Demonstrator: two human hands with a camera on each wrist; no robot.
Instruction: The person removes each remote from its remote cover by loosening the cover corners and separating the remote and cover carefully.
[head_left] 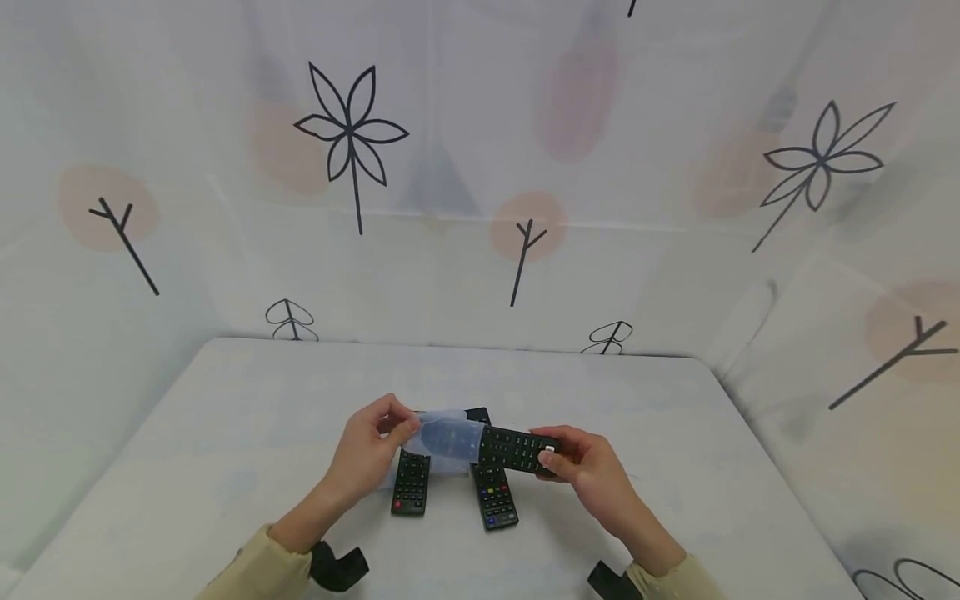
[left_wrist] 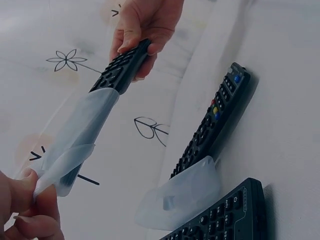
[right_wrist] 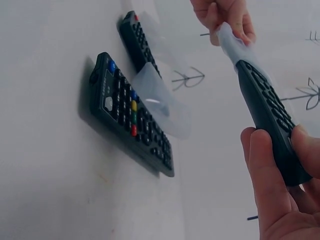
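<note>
A black remote control (head_left: pixel 517 450) is held above the counter (head_left: pixel 225 433), a little below the middle of the head view, and a translucent silicone sleeve (head_left: pixel 446 437) covers its left half. The bare end of the remote is gripped by the right hand (head_left: pixel 592 471), with fingers curled under it and the thumb on the buttons. The free end of the sleeve is pinched between thumb and fingers of the left hand (head_left: pixel 371 450); in the left wrist view this end (left_wrist: pixel 60 170) is seen stretched and partly empty. The step in hand is judged to be the moving of the sleeve along the remote; whether it is being pulled on or off cannot be told. For the next move, a firm hold on the remote and a straight pull along its length seem to be needed, so that the sleeve is not twisted. Two more remotes (head_left: pixel 411 487) (head_left: pixel 495 496) lie on the counter beneath the hands, with a second sleeve (left_wrist: pixel 180 197) on them.
</note>
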